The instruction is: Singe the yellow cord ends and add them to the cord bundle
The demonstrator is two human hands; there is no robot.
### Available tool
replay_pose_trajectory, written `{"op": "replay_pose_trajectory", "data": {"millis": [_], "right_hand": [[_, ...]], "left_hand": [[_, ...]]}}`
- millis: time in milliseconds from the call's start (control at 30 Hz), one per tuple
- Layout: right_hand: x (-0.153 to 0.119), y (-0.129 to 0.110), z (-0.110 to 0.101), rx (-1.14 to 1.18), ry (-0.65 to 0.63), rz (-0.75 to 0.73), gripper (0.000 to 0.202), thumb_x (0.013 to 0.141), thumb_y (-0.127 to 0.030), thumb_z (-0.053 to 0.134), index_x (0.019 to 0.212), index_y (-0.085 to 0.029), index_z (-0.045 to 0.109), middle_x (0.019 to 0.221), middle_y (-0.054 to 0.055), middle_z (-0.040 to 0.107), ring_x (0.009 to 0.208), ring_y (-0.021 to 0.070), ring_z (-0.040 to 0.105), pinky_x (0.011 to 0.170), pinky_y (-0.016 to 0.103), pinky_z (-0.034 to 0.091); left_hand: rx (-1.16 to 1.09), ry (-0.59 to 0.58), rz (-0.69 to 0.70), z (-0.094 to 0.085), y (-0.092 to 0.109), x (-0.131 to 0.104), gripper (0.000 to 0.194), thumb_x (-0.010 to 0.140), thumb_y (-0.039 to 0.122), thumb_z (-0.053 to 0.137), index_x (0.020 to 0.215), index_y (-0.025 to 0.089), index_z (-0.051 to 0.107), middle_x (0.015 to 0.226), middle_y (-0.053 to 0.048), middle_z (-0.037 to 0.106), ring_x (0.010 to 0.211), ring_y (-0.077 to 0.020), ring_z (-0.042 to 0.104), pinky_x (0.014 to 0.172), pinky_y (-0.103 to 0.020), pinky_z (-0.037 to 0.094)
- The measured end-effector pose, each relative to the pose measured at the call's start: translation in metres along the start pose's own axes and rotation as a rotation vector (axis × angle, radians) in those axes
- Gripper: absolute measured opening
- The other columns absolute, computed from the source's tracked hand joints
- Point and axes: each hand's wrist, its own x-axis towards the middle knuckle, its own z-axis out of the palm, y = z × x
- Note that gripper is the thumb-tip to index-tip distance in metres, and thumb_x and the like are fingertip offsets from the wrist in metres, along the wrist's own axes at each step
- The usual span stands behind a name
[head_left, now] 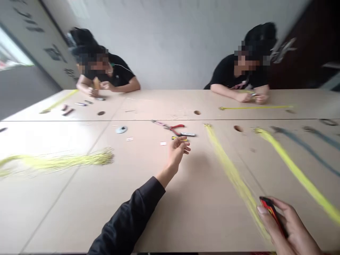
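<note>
My left hand (pixel 177 152) reaches out over the middle of the table, fingers apart and slightly curled, with nothing visible in them. Just beyond its fingertips lies a small yellow and black object (pixel 174 138), partly hidden by the hand. Close by are a pair of red-handled pliers (pixel 177 126) and a dark, pen-like item with a pale label (pixel 188 134). At the lower right, my right hand (pixel 294 226) is closed around a small red and black tool (pixel 273 212); its exact kind does not show. A bundle of thin yellow wires (pixel 228 166) runs beside that hand.
More yellow wires (pixel 66 160) lie left, another yellow bundle (pixel 294 170) and blue-grey bundles (pixel 310 148) right. A whitish disc (pixel 122 129) and small white labels (pixel 163 143) rest midtable. Round holes (pixel 238 129) pierce the tabletop. Two people in black shirts work across the table.
</note>
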Motion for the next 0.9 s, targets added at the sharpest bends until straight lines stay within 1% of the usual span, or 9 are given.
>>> {"op": "replay_pose_trajectory", "data": {"millis": [100, 233, 333, 433, 467, 533, 633, 733, 900], "right_hand": [[0.026, -0.047, 0.049, 0.125, -0.254, -0.098, 0.045, 0.091, -0.063, 0.050, 0.110, -0.023, 0.056, 0.084, 0.007, 0.068, 0.071, 0.0202, 0.066, 0.061, 0.026, 0.056], [0.046, -0.113, 0.110, 0.299, -0.478, -0.238, 0.041, 0.095, -0.060, 0.046, 0.107, -0.022, 0.054, 0.079, 0.005, 0.063, 0.065, 0.0181, 0.059, 0.057, 0.027, 0.049], [0.058, -0.143, 0.144, 0.358, -0.547, -0.319, 0.037, 0.096, -0.057, 0.047, 0.106, -0.022, 0.053, 0.078, 0.003, 0.061, 0.064, 0.0172, 0.054, 0.058, 0.028, 0.044], [0.069, -0.153, 0.167, 0.374, -0.553, -0.351, 0.037, 0.095, -0.058, 0.048, 0.103, -0.022, 0.055, 0.074, 0.000, 0.057, 0.062, 0.0160, 0.049, 0.059, 0.028, 0.041], [0.072, -0.153, 0.172, 0.377, -0.555, -0.349, 0.038, 0.095, -0.058, 0.049, 0.102, -0.022, 0.056, 0.073, 0.000, 0.056, 0.061, 0.0155, 0.047, 0.058, 0.027, 0.040], [0.077, -0.150, 0.179, 0.390, -0.560, -0.340, 0.038, 0.094, -0.059, 0.049, 0.099, -0.022, 0.057, 0.071, -0.002, 0.053, 0.060, 0.0146, 0.044, 0.057, 0.027, 0.038], [0.081, -0.140, 0.183, 0.413, -0.537, -0.321, 0.039, 0.093, -0.059, 0.051, 0.097, -0.021, 0.058, 0.071, -0.002, 0.051, 0.060, 0.0136, 0.042, 0.056, 0.026, 0.035], [0.082, -0.134, 0.182, 0.411, -0.518, -0.297, 0.040, 0.092, -0.059, 0.052, 0.098, -0.020, 0.059, 0.071, -0.002, 0.051, 0.059, 0.0130, 0.042, 0.055, 0.026, 0.035], [0.083, -0.133, 0.183, 0.398, -0.538, -0.299, 0.040, 0.092, -0.059, 0.052, 0.096, -0.020, 0.059, 0.068, -0.002, 0.051, 0.059, 0.0140, 0.044, 0.054, 0.026, 0.036]], "left_hand": [[0.108, 0.133, 0.081, -0.057, 0.017, -0.023, 0.028, 0.073, 0.025, 0.063, 0.099, 0.016, 0.066, 0.081, -0.004, 0.065, 0.064, -0.0115, 0.060, 0.062, -0.026, 0.048], [0.370, 0.403, 0.173, -0.147, 0.046, -0.052, 0.029, 0.073, 0.031, 0.060, 0.097, 0.016, 0.066, 0.079, -0.004, 0.065, 0.067, -0.0131, 0.061, 0.063, -0.027, 0.048], [0.605, 0.613, 0.239, -0.210, 0.075, -0.061, 0.031, 0.076, 0.032, 0.055, 0.099, 0.016, 0.067, 0.084, -0.006, 0.067, 0.071, -0.0150, 0.061, 0.063, -0.027, 0.049], [0.835, 0.732, 0.224, -0.254, 0.102, -0.059, 0.033, 0.076, 0.030, 0.056, 0.102, 0.015, 0.069, 0.090, -0.009, 0.071, 0.079, -0.0189, 0.064, 0.065, -0.028, 0.049], [0.919, 0.733, 0.198, -0.263, 0.108, -0.056, 0.034, 0.077, 0.030, 0.056, 0.103, 0.014, 0.070, 0.093, -0.010, 0.072, 0.081, -0.0198, 0.064, 0.066, -0.029, 0.050], [1.124, 0.677, 0.132, -0.276, 0.117, -0.048, 0.035, 0.079, 0.028, 0.053, 0.106, 0.015, 0.071, 0.099, -0.011, 0.073, 0.082, -0.0208, 0.065, 0.068, -0.030, 0.050], [1.379, 0.551, 0.063, -0.284, 0.124, -0.031, 0.034, 0.081, 0.023, 0.049, 0.105, 0.016, 0.073, 0.103, -0.011, 0.072, 0.085, -0.0216, 0.065, 0.075, -0.032, 0.051], [1.470, 0.449, 0.042, -0.285, 0.128, -0.015, 0.031, 0.080, 0.021, 0.051, 0.099, 0.018, 0.076, 0.098, -0.011, 0.072, 0.087, -0.0229, 0.064, 0.081, -0.034, 0.050], [1.562, 0.252, 0.001, -0.285, 0.136, 0.001, 0.018, 0.072, 0.024, 0.062, 0.081, 0.023, 0.078, 0.085, -0.006, 0.072, 0.084, -0.0232, 0.063, 0.080, -0.033, 0.050]]}}
